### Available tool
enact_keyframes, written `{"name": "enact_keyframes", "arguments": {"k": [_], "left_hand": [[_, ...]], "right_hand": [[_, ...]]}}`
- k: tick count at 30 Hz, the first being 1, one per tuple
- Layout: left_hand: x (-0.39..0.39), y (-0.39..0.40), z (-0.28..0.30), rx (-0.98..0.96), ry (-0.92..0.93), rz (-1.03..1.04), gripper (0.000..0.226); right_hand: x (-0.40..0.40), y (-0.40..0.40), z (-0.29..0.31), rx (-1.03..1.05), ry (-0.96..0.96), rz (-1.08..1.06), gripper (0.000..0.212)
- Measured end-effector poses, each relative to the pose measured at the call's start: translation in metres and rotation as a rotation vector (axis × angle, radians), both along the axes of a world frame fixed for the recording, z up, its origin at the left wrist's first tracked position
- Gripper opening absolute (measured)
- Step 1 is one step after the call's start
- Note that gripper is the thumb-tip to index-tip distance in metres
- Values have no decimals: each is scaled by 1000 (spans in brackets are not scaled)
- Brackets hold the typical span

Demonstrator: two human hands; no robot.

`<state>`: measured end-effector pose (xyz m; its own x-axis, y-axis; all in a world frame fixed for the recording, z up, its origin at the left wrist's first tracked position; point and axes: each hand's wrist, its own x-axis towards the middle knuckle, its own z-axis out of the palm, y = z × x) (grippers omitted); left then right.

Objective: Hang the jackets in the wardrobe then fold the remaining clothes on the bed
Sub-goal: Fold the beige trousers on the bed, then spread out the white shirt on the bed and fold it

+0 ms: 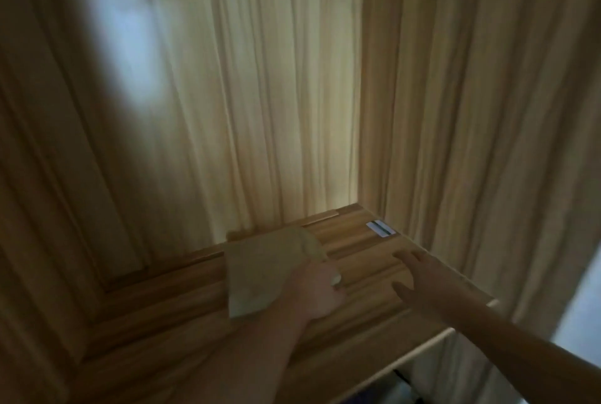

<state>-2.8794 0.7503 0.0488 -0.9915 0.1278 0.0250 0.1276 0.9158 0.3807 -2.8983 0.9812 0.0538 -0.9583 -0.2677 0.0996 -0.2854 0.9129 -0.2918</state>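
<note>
A folded, pale yellowish cloth (260,273) lies on a wooden shelf (374,260) inside the wardrobe (276,94), a little below the picture's centre, toward six o'clock. Its left part is flat and roughly square; its far right corner, at about one o'clock of the cloth, is bunched into a soft lump.

The left hand (317,289) sits at the cloth's four o'clock edge, its fingers (335,280) curled round the cloth's near right side and gripping it; a bit of pale fabric peeps out between them. Its bare forearm runs down toward seven o'clock and out of the bottom of the frame.

The right hand (419,276) is at three o'clock of the cloth, apart from it, with fingers straight and spread and nothing held, low over the bare wood of the shelf; whether the palm touches the board cannot be told. Its forearm leaves the frame toward four o'clock.

At one o'clock of the right hand, near the shelf's back right corner, lies a small white label (380,228) with a dark stripe. The wardrobe's wood-grain back and side panels rise toward twelve o'clock, with a soft bluish patch of light at ten o'clock. The whole picture is dim and somewhat blurred.
</note>
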Motion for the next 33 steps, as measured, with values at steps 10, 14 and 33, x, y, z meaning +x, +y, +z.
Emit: {"name": "enact_keyframes", "arguments": {"k": [10, 14, 33], "left_hand": [[113, 159, -13, 106, 24, -610, 47], [185, 214, -20, 9, 45, -801, 51], [753, 242, -29, -167, 119, -1863, 57]], "right_hand": [[253, 114, -21, -21, 26, -631, 57], [384, 140, -31, -41, 36, -902, 55], [1010, -77, -44, -128, 61, -1978, 54]]}}
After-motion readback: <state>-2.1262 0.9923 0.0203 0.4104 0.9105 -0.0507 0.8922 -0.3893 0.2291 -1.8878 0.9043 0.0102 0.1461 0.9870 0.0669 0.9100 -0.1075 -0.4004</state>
